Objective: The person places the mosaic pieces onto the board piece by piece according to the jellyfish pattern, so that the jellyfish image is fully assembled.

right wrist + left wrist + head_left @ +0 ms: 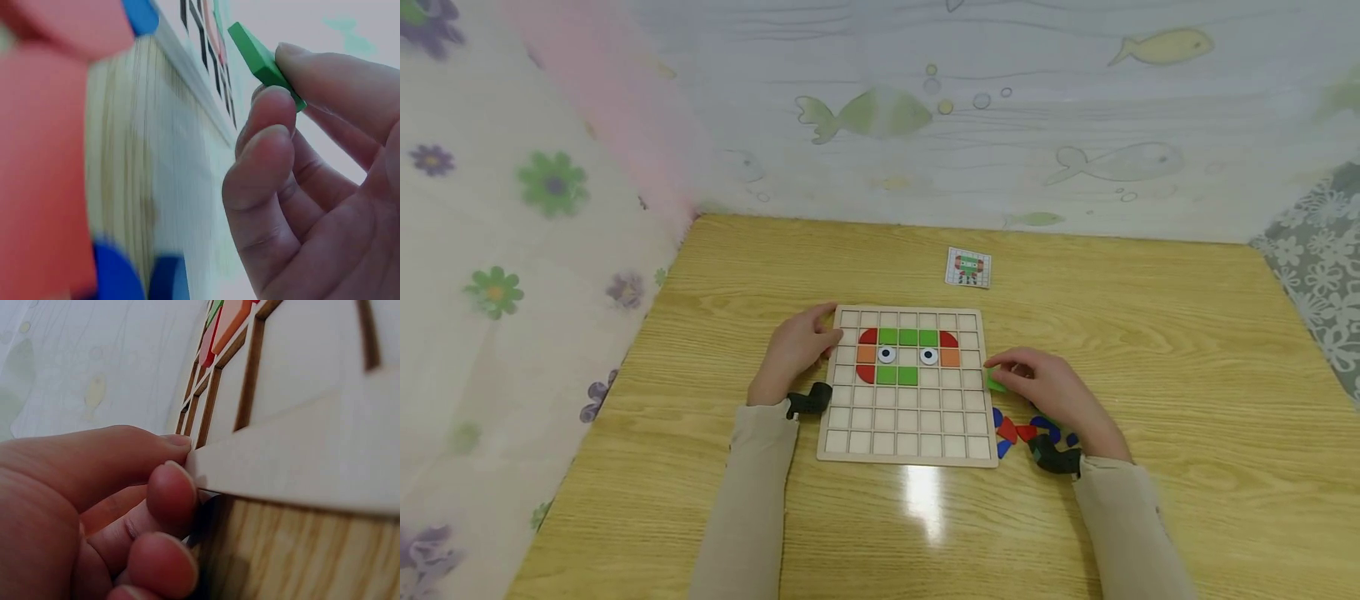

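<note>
The green tile is in the right hand, clamped between bent fingertips and thumb, just beside the right edge of the board at the frame's centre. The step in hand looks like setting this tile into the pattern (which cell it is meant for, I cannot tell). The next move would call for bringing it over the board, levelling it, since the right wrist view shows it tilted, and squaring it to a bare cell, such as the one right of the lower green pair. The right arm reaches in from the lower right, its wrist above the loose pieces. At centre left, the left hand grips the board's left edge near its upper corner, fingers bent. Above the board, toward the upper right, lies the card.
</note>
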Motion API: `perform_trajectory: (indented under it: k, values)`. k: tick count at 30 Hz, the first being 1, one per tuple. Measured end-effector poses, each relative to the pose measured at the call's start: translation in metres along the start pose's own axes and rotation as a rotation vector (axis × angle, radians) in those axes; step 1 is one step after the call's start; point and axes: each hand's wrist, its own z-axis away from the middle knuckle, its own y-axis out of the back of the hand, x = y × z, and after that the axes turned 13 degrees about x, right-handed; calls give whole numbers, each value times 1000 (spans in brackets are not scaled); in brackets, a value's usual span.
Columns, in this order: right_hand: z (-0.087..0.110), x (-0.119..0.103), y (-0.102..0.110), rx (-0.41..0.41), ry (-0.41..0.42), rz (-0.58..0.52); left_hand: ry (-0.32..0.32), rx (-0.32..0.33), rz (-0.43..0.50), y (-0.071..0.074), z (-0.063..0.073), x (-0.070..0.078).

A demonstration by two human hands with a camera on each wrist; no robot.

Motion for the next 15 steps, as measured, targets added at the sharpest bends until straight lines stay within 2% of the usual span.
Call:
perform_trajectory:
  k: [15]
  values:
    - [-15, -18, -23, -7, -27, -67, 8, 7, 2, -1, -1, -2]
